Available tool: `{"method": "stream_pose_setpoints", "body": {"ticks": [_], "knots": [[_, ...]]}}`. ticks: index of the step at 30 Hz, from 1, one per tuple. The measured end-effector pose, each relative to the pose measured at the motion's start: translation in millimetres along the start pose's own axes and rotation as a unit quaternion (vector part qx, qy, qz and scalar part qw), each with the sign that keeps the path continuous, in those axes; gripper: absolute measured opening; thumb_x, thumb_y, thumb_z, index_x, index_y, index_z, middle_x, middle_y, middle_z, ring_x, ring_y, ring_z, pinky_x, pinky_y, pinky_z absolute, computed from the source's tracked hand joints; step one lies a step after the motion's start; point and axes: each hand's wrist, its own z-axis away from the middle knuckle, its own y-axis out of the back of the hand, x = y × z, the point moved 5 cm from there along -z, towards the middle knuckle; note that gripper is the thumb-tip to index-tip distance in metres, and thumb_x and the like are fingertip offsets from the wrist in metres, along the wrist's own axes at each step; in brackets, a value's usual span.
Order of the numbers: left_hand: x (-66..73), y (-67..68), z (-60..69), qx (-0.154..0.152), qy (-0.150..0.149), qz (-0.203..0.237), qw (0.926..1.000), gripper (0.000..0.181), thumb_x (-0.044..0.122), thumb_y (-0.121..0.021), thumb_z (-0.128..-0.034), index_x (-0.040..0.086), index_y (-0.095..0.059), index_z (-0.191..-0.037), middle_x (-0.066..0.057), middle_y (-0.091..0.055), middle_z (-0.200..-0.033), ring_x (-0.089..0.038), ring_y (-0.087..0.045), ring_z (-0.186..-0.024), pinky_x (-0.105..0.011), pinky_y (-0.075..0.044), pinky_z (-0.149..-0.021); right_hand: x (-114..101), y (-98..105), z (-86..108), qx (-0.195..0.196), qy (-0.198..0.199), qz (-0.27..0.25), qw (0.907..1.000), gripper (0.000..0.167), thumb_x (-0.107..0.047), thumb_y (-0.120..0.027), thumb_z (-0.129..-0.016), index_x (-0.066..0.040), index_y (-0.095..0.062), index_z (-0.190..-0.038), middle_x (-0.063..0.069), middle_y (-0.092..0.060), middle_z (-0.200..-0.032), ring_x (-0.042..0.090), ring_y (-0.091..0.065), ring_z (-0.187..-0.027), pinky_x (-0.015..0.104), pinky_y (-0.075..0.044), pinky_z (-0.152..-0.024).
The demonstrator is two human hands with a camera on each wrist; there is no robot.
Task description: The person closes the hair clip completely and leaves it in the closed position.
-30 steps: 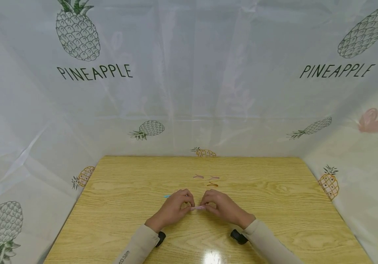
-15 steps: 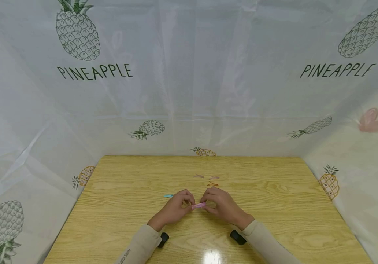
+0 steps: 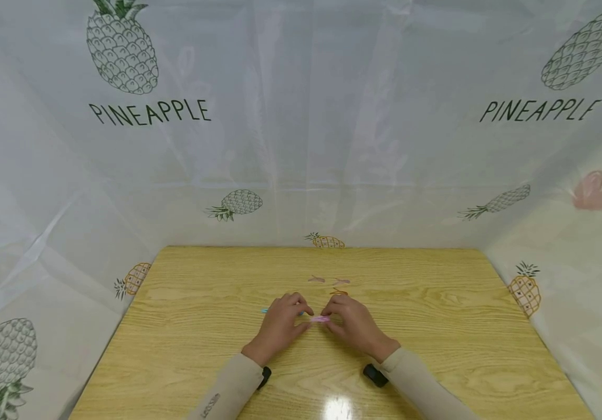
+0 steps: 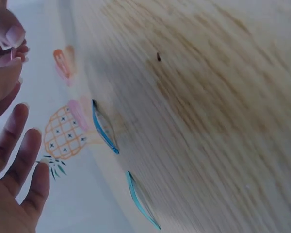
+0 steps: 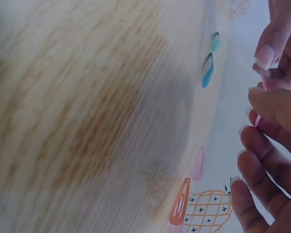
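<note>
A pink snap hair clip (image 3: 319, 319) is held above the table between both hands. My left hand (image 3: 282, 321) has its left end between thumb and index finger. The other end is pinched by the thumb and index finger of my right hand (image 3: 354, 324). In the right wrist view the clip (image 5: 258, 120) is seen edge-on, partly covered by the right thumb. The left hand's other fingers (image 4: 22, 160) are spread in the left wrist view. Beside and behind the left hand lie a blue hair clip (image 4: 104, 128) and a teal hair clip (image 4: 143, 201).
Beyond the right hand lies an orange hair clip (image 3: 340, 291). Two pale pink clips lie farther back, a left one (image 3: 317, 279) and a right one (image 3: 341, 282). The wooden table (image 3: 201, 280) meets a pineapple-printed sheet (image 3: 385, 216) at its far edge.
Both hands have moved slightly forward over the table with the pink hair clip, which has tilted and then levelled. The left hand now partly covers the area by the blue and teal clips.
</note>
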Motion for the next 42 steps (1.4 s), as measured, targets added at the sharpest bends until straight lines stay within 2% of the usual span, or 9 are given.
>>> {"method": "stream_pose_setpoints", "body": {"ticks": [3,7,15,30,42], "knots": [[1.0,-3.0,-3.4,0.001,-0.011,-0.035,0.9993,0.012,0.021,-0.088,-0.0894,0.017,-0.079,-0.097,0.003,-0.065,-0.105,-0.018,-0.062,-0.098,-0.04,-0.051,-0.088,0.4,-3.1,-2.2,-0.004,-0.008,0.008,0.9999,0.012,-0.015,-0.089,-0.088,-0.014,-0.078,-0.093,-0.004,-0.067,-0.094,0.015,-0.067,-0.088,0.034,-0.06,-0.081],[-0.3,-6.9,-7.5,-0.004,-0.013,-0.061,0.9981,0.011,0.021,-0.088,-0.0894,0.018,-0.079,-0.094,0.004,-0.065,-0.106,-0.016,-0.061,-0.098,-0.037,-0.05,-0.088,1.9,-6.7,-5.2,-0.011,-0.014,0.008,0.9998,0.011,-0.014,-0.088,-0.088,-0.014,-0.078,-0.093,-0.004,-0.067,-0.093,0.015,-0.067,-0.088,0.035,-0.06,-0.079],[-3.6,-14.7,-17.2,-0.023,-0.004,-0.107,0.994,0.009,0.024,-0.087,-0.09,0.02,-0.08,-0.095,0.005,-0.066,-0.109,-0.015,-0.06,-0.1,-0.035,-0.05,-0.088,9.5,-15.0,-10.6,-0.029,-0.031,0.004,0.9991,0.006,-0.014,-0.085,-0.092,-0.013,-0.08,-0.095,-0.004,-0.069,-0.094,0.013,-0.066,-0.088,0.033,-0.059,-0.079],[-12.2,-31.1,-29.2,-0.056,0.024,-0.129,0.9898,0.009,0.025,-0.086,-0.0911,0.02,-0.082,-0.096,0.006,-0.066,-0.108,-0.016,-0.06,-0.1,-0.036,-0.05,-0.089,18.7,-26.8,-18.5,-0.056,-0.067,0.028,0.9958,0.005,-0.016,-0.083,-0.093,-0.011,-0.081,-0.094,-0.004,-0.065,-0.091,0.013,-0.063,-0.085,0.033,-0.057,-0.079],[-11.9,-31.2,-30.7,-0.063,0.034,-0.121,0.99,0.009,0.025,-0.086,-0.092,0.019,-0.08,-0.095,0.004,-0.066,-0.104,-0.017,-0.059,-0.095,-0.036,-0.049,-0.085,19.5,-28.5,-20.1,-0.053,-0.069,0.041,0.9954,0.004,-0.01,-0.084,-0.091,-0.008,-0.081,-0.092,-0.001,-0.064,-0.089,0.016,-0.064,-0.083,0.035,-0.058,-0.077]]}}
